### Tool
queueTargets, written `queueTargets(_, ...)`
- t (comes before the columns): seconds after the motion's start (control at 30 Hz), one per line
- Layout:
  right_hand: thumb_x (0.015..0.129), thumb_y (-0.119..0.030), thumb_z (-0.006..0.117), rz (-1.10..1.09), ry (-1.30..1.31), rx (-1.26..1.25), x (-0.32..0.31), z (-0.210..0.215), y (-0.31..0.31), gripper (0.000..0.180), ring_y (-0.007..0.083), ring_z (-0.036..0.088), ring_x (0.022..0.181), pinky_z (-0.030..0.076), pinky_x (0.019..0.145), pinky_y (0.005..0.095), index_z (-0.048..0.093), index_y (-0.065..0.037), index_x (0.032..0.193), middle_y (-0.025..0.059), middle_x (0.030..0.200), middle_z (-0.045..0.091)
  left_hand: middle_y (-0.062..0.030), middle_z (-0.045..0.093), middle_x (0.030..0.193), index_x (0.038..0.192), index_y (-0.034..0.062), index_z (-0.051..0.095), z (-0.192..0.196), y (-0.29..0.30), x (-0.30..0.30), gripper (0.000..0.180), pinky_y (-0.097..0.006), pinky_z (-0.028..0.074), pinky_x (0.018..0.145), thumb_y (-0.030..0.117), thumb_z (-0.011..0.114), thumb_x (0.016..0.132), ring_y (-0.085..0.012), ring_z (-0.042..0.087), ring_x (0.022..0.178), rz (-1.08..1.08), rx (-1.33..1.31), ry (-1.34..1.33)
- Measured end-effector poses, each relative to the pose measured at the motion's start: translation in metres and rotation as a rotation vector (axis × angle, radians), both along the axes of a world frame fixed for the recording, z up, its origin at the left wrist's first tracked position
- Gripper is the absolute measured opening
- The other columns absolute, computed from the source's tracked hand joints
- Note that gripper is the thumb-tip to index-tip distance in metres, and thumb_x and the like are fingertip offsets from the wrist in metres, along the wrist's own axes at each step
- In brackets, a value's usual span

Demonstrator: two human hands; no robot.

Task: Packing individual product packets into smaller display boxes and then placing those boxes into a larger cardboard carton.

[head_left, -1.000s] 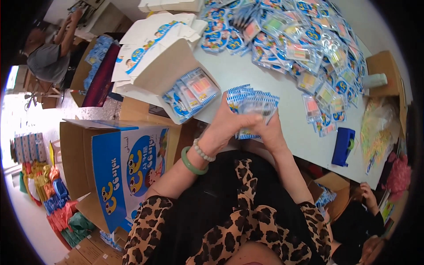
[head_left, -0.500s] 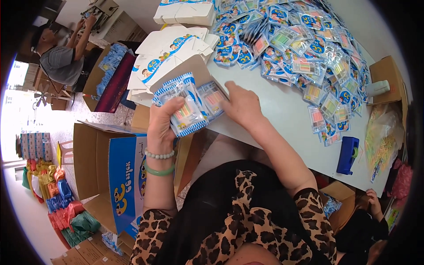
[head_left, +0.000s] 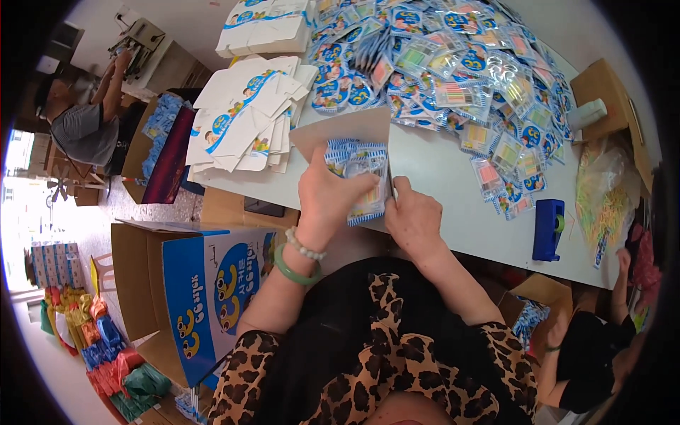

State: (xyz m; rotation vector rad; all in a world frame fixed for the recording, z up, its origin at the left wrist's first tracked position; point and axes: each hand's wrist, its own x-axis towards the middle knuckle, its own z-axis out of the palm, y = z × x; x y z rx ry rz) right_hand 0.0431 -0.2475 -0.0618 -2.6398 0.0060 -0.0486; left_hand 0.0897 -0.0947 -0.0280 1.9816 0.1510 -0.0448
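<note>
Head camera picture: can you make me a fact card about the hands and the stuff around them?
Left hand: holds packets at the open box
Right hand: at the box's right side
Table: white
Pile: many packets, on the far part of the table
White cartons: stacked, left of the pile
Tape dispenser: blue, right part of the table
Big carton: blue and white side, flaps open

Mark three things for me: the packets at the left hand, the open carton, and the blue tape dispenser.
Packets (head_left: 367, 163): head view, on the wrapper's upper part.
Open carton (head_left: 352, 127): head view, on its raised flap.
Tape dispenser (head_left: 546, 234): head view, mid-body.
</note>
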Motion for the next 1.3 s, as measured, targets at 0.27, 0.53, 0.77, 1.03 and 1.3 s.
queueTargets(0.27, 0.079, -0.008, 0.056, 0.163, -0.150, 0.057, -0.008, -0.016, 0.001, 0.018, 0.0313, 0.060, 0.047, 0.047, 0.046, 0.0414, 0.044, -0.004, 0.092, 0.0118, 0.055, 0.058, -0.0209, 0.068, 0.090, 0.122, 0.0023, 0.046, 0.005, -0.009, -0.003, 0.075, -0.041, 0.052, 0.077, 0.030, 0.079, 0.060, -0.0365, 0.067, 0.085, 0.044, 0.440, 0.116)
queueTargets(0.53, 0.078, -0.006, 0.055, 0.211, -0.077, 0.082, -0.004, -0.024, 0.001, 0.020, 0.0301, 0.060, 0.047, 0.047, 0.045, 0.0404, 0.041, -0.002, 0.091, 0.0110, 0.054, 0.058, -0.0213, 0.065, 0.101, 0.127, 0.0044, 0.041, -0.013, -0.002, 0.002, 0.080, -0.043, 0.051, 0.080, 0.031, 0.079, 0.062, -0.0370, 0.064, 0.092, 0.041, -0.009, 0.118)
queueTargets(0.77, 0.079, -0.009, 0.057, 0.200, 0.131, 0.179, 0.002, -0.009, -0.004, 0.025, 0.0379, 0.061, 0.058, 0.049, 0.057, 0.0468, 0.040, -0.002, 0.096, 0.0157, 0.061, 0.060, -0.0232, 0.054, 0.119, 0.127, 0.0020, 0.041, -0.011, -0.020, -0.003, 0.080, -0.043, 0.046, 0.090, 0.034, 0.080, 0.066, -0.0390, 0.055, 0.109, 0.136, 0.471, 0.087)
queueTargets(1.03, 0.077, -0.009, 0.064, 0.319, 0.031, 0.232, -0.009, 0.031, -0.024, 0.040, 0.0354, 0.059, 0.090, 0.046, 0.077, 0.0439, 0.047, -0.002, 0.112, 0.0167, 0.098, 0.061, -0.0270, 0.050, 0.127, 0.128, -0.0041, 0.043, -0.012, 0.012, -0.045, 0.059, -0.044, 0.044, 0.094, 0.017, 0.071, 0.081, -0.0430, 0.052, 0.114, 0.100, 0.431, -0.295)
queueTargets(1.3, 0.071, -0.004, 0.062, 0.552, -0.288, -0.200, -0.004, 0.031, 0.005, 0.033, 0.0286, 0.054, 0.095, 0.038, 0.091, 0.0388, 0.055, 0.003, 0.102, 0.0145, 0.102, 0.056, -0.0227, 0.058, 0.118, 0.109, -0.0026, 0.061, -0.015, 0.014, -0.041, 0.032, -0.045, 0.043, 0.098, 0.005, 0.066, 0.078, -0.0440, 0.052, 0.115, -0.312, 0.614, -0.563)
